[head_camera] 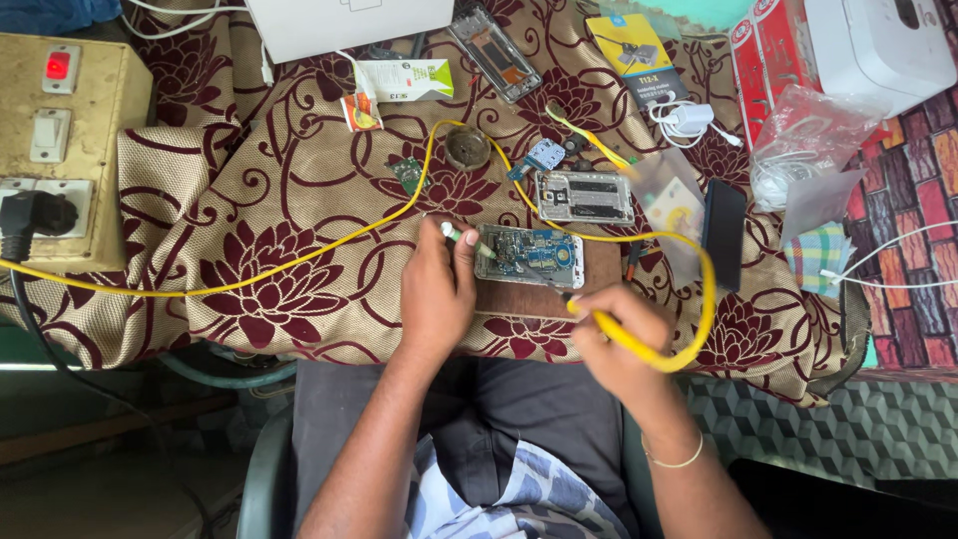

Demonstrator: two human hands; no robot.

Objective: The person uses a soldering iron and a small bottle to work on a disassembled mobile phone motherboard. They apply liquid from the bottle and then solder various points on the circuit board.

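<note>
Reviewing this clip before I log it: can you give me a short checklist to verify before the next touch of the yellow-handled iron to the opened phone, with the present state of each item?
1. Right hand grips the yellow-handled iron, tip aimed at the opened phone: ok.
2. Left hand steadies a thin green-and-white stick at the phone's left end: ok.
3. Phone lies flat on the brown pad, board exposed: ok.
4. Yellow cord loops close around the phone and over the cloth: not ok, could snag.
5. Red light on the switch box is lit: ok.
6. Tip touching the board: cannot tell.
</note>
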